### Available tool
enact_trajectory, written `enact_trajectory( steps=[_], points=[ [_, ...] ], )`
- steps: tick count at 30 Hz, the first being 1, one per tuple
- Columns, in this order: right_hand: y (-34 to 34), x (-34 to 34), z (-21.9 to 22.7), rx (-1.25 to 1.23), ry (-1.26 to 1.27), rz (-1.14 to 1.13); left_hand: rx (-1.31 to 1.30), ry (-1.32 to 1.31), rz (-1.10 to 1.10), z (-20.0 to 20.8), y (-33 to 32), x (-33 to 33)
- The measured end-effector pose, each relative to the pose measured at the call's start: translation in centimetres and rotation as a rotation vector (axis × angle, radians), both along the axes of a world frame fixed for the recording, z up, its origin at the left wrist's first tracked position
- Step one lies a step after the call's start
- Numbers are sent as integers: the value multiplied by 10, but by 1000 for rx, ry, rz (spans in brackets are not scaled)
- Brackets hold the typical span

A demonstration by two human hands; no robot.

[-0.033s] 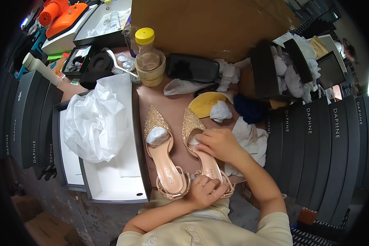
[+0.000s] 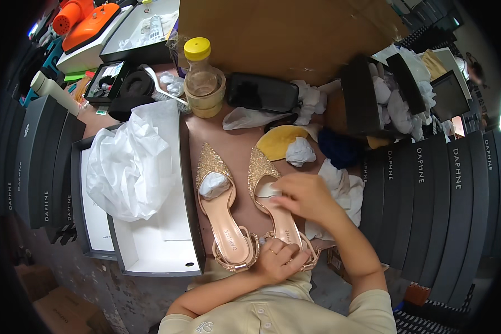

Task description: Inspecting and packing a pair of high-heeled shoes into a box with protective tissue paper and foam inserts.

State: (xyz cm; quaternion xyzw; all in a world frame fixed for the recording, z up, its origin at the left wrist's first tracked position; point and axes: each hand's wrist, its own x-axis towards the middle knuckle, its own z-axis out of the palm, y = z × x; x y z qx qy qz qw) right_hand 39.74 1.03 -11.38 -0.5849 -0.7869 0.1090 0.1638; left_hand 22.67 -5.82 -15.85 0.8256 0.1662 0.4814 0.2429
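Observation:
Two gold glitter pointed-toe shoes with beige insoles and ankle straps lie side by side on the table, toes away from me. The left shoe [image 2: 224,218] has a wad of white paper [image 2: 214,185] in its toe opening. My left hand [image 2: 281,260] is closed round the heel and strap end of the right shoe [image 2: 263,164]. At that shoe's toe opening is my right hand [image 2: 305,196], its thumb and fingertips a little apart beside the white stuffing [image 2: 267,190] inside. Another crumpled paper ball [image 2: 300,152] lies beyond it on a yellow pad [image 2: 278,141].
An open shoebox [image 2: 156,261] with white tissue [image 2: 131,167] stands at left. Dark shoeboxes [image 2: 423,195] line the right side, others [image 2: 47,161] the left. Behind the shoes are a yellow-capped bottle [image 2: 204,83], a black case [image 2: 261,93] and a box of paper wads [image 2: 367,106].
My right hand has drawn back slightly to the right from the toe opening, showing more of the white stuffing. The left hand and both shoes have stayed in place.

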Motion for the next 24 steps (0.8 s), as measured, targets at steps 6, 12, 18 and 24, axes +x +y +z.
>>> enact_trajectory(
  steps=[6,12,18,24],
  points=[
    [11,44,-10,148,-193,-260,27,-9,-45,3,2,3],
    [-18,-1,40,-409,878,-312,5,-42,-38,-4,1,3],
    [-4,-21,5,17,-40,-19,-9,-23,-52,-1,1,4],
    [-7,-18,1,80,14,-14,16,-98,8,-10,-1,5]
  ],
)
